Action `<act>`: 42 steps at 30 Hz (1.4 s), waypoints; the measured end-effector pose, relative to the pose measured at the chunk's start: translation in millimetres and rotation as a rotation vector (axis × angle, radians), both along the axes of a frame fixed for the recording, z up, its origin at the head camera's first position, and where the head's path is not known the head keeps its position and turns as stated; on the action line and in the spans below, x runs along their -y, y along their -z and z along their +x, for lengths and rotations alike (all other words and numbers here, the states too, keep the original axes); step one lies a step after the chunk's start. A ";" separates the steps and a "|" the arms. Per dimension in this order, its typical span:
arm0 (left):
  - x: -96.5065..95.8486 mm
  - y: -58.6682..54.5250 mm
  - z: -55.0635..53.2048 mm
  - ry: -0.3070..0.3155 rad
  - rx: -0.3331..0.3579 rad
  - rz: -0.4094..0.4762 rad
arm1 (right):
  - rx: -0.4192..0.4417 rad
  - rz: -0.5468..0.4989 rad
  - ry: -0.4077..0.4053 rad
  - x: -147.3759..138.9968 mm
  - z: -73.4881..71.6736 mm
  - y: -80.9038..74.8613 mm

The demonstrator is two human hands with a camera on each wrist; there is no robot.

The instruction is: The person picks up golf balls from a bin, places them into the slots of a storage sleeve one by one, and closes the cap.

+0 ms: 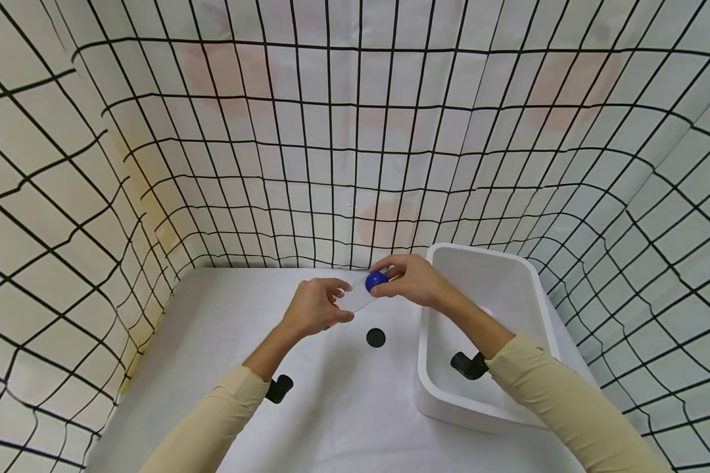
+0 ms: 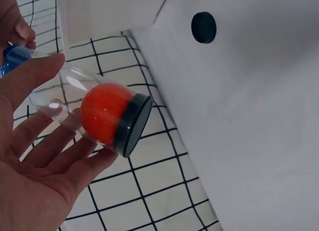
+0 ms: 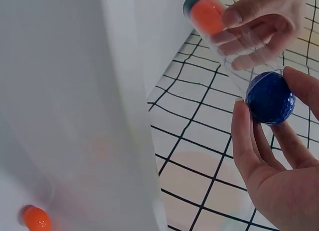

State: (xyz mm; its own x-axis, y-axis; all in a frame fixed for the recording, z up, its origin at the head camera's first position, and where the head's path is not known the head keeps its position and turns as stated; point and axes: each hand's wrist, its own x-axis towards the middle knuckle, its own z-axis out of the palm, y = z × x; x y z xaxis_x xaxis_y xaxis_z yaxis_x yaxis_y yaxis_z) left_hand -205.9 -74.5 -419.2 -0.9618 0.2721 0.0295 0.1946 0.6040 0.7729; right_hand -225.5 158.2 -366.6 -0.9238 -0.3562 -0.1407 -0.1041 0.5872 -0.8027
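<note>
My left hand (image 1: pixel 316 307) grips a clear plastic tube (image 1: pixel 356 299), held tilted above the table. In the left wrist view, an orange ball (image 2: pixel 103 111) sits inside the tube against the black cap (image 2: pixel 134 125) at its lower end. At the tube's other end my right hand (image 1: pixel 415 281) pinches a blue golf ball (image 3: pixel 270 98) between thumb and fingers. The ball is at the tube's mouth; how far it is inside cannot be told.
A white bin (image 1: pixel 423 368) stands at the right, under my right forearm. Inside it are a black elbow-shaped piece (image 1: pixel 469 366) and an orange ball (image 3: pixel 37 219). On the table lie a black round cap (image 1: pixel 375 337) and another black piece (image 1: pixel 281 388). Black wire mesh (image 1: pixel 331 105) surrounds the table.
</note>
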 end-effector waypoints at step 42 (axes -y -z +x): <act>31.7 3.9 -3.2 -0.035 -0.011 -0.021 | 0.011 0.032 0.219 -67.9 -25.9 16.2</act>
State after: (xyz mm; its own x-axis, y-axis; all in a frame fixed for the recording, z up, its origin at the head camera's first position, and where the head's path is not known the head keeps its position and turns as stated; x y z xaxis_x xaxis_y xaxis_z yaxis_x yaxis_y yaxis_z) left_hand -209.1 -106.2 -423.1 -0.9704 0.2391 0.0345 0.1813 0.6265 0.7580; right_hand -251.4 226.1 -382.8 -0.9769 -0.1421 -0.1594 0.0376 0.6204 -0.7834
